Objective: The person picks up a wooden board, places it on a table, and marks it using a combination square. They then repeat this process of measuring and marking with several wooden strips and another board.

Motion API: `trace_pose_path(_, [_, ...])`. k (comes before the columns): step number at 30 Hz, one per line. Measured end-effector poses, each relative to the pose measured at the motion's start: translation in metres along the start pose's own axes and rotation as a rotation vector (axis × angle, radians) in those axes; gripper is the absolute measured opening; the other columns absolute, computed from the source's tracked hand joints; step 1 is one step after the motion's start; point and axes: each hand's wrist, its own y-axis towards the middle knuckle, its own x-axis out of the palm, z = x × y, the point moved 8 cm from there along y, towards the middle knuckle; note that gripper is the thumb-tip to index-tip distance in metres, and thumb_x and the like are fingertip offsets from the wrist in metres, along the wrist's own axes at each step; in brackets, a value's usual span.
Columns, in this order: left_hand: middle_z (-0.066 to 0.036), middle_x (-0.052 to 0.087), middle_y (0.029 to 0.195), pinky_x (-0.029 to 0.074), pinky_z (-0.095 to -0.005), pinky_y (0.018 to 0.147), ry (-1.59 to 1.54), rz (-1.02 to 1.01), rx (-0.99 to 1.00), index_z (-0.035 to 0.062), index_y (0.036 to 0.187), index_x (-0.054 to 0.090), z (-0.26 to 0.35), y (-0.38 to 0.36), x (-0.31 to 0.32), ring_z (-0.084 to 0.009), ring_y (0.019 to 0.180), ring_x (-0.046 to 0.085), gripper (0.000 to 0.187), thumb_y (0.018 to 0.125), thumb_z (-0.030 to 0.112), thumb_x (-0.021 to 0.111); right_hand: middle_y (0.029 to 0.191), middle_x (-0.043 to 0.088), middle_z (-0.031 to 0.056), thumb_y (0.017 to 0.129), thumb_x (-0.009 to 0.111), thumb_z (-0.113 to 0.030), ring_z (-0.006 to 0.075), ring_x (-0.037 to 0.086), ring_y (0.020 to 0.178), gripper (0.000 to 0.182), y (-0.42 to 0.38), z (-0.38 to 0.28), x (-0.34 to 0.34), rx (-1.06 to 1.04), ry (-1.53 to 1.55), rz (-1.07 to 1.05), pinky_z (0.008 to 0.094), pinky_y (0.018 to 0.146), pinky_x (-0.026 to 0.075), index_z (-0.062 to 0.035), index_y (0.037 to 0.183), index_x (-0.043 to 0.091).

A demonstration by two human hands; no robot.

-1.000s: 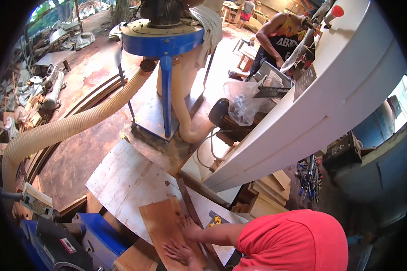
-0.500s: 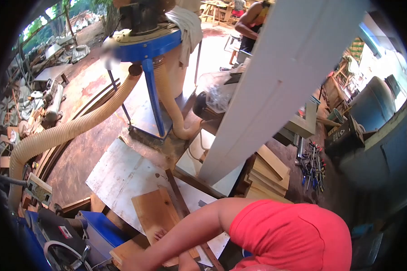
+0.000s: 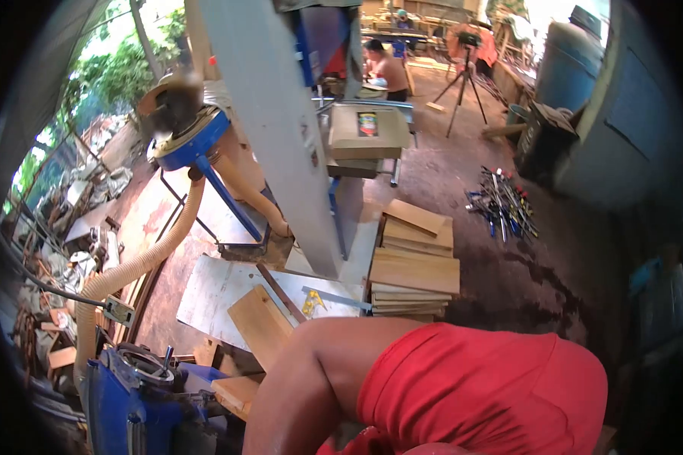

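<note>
A bare arm (image 3: pixel 303 379) in a red sleeve (image 3: pixel 478 371) reaches down across the bottom of the view and hides what lies under it. Neither of my hands shows. Left of the arm, a wooden board (image 3: pixel 259 322) lies tilted on a white sheet (image 3: pixel 212 296), with a second wood piece (image 3: pixel 237 393) lower down. A narrow dark strip (image 3: pixel 279 292) and a metal square with a yellow part (image 3: pixel 313 302) rest on the sheet near the board.
A pale post (image 3: pixel 281 136) rises behind the sheet. Stacked boards (image 3: pixel 413 273) stand right of it, with tools (image 3: pixel 502 201) on the floor beyond. A blue machine (image 3: pixel 133 394) is at lower left; a hose (image 3: pixel 148 258) curves above it. A person (image 3: pixel 389 72) is farther back.
The view has swung right and shifted, bringing the metal square, the carton and the tripod into sight. The hand seen on the board before is now out of sight.
</note>
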Motion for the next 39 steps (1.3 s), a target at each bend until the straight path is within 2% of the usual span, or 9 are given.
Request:
trace_pose_path(13, [-0.017,0.029,0.152,0.022,-0.0434,0.114,0.405,-0.640,0.689,0.0068,0.144,0.035,0.213,-0.165,0.114,-0.0319,0.140,0.028,0.071,0.087,0.043,0.059,0.071,0.065,0.0177,0.081,0.061,-0.026,0.0313,0.064,0.069,0.026,0.022,-0.180,-0.044,0.172,-0.380,-0.058,0.0415,0.061,0.050,-0.0007,0.075,0.065])
trace_pose_path(18, [-0.018,0.030,0.151,0.023,-0.0427,0.114,0.527,-0.785,0.843,0.0063,0.144,0.036,0.336,-0.223,0.174,-0.0319,0.139,0.030,0.071,0.088,0.044,0.059,0.069,0.065,0.0168,0.080,0.062,-0.025,0.0294,0.065,0.067,0.025,-0.063,-0.323,-0.104,0.370,-0.536,-0.057,0.0392,0.061,0.051,-0.0005,0.072,0.066])
trace_pose_path(20, [-0.018,0.031,0.151,0.024,-0.0425,0.113,0.537,-0.830,0.870,0.0061,0.144,0.036,0.382,-0.246,0.205,-0.0319,0.139,0.030,0.071,0.088,0.045,0.058,0.072,0.066,0.0170,0.084,0.059,-0.042,0.0321,0.064,0.069,0.043,-0.161,-0.411,-0.123,0.696,-0.435,0.281,0.0410,0.063,0.050,-0.0003,0.075,0.066])
trace_pose_path(22, [-0.018,0.032,0.150,0.024,-0.0422,0.113,0.503,-0.900,0.845,0.0059,0.143,0.036,0.418,-0.269,0.238,-0.0320,0.139,0.031,0.071,0.088,0.045,0.058,0.074,0.065,0.0180,0.089,0.055,-0.047,0.0363,0.063,0.072,0.046,-0.307,-0.496,-0.078,1.186,-0.185,0.535,0.0450,0.063,0.048,-0.0027,0.079,0.066])
trace_pose_path(23, [-0.018,0.032,0.150,0.024,-0.0421,0.113,0.460,-0.953,0.810,0.0058,0.143,0.036,0.432,-0.277,0.257,-0.0320,0.139,0.031,0.072,0.088,0.045,0.058,0.075,0.062,0.0167,0.092,0.052,-0.045,0.0362,0.061,0.073,0.045,-0.356,-0.550,-0.055,0.998,-0.342,0.773,0.0434,0.061,0.046,-0.0033,0.077,0.061])
trace_pose_path(28, [-0.021,0.044,0.142,0.031,-0.0393,0.111,0.586,-0.919,0.790,0.0043,0.139,0.043,0.448,-0.331,0.312,-0.0333,0.132,0.041,0.072,0.091,0.057,0.048,0.084,0.064,0.0159,0.084,0.062,-0.052,0.0352,0.060,0.075,0.044,-0.608,-0.767,0.336,2.373,0.128,0.880,0.0428,0.064,0.048,-0.0082,0.087,0.064])
trace_pose_path(31, [-0.020,0.043,0.143,0.029,-0.0393,0.111,0.608,-0.952,0.601,0.0027,0.141,0.040,0.428,-0.328,0.371,-0.0340,0.133,0.040,0.079,0.091,0.064,0.041,0.075,0.065,0.0116,0.087,0.061,-0.055,0.0232,0.057,0.067,0.050,-0.600,-0.870,0.445,2.416,-0.022,1.602,0.0395,0.062,0.047,-0.0050,0.082,0.065])
trace_pose_path(32, [-0.020,0.042,0.144,0.029,-0.0392,0.111,0.494,-0.996,0.552,0.0013,0.142,0.038,0.445,-0.346,0.382,-0.0345,0.133,0.039,0.084,0.089,0.067,0.041,0.074,0.064,0.0091,0.087,0.062,-0.052,0.0203,0.055,0.066,0.049,-0.604,-0.882,0.486,2.417,0.380,1.687,0.0377,0.062,0.047,-0.0038,0.084,0.066])
trace_pose_path(39, [-0.027,0.039,0.142,0.031,-0.0405,0.110,0.451,-0.939,0.665,-0.0037,0.142,0.033,0.635,-0.387,0.446,-0.0361,0.132,0.040,0.101,0.081,0.077,0.044,0.075,0.061,0.0056,0.087,0.066,-0.044,0.0145,0.055,0.069,0.042,-0.720,-0.928,0.381,2.385,0.242,1.732,0.0322,0.064,0.047,-0.0021,0.089,0.065])
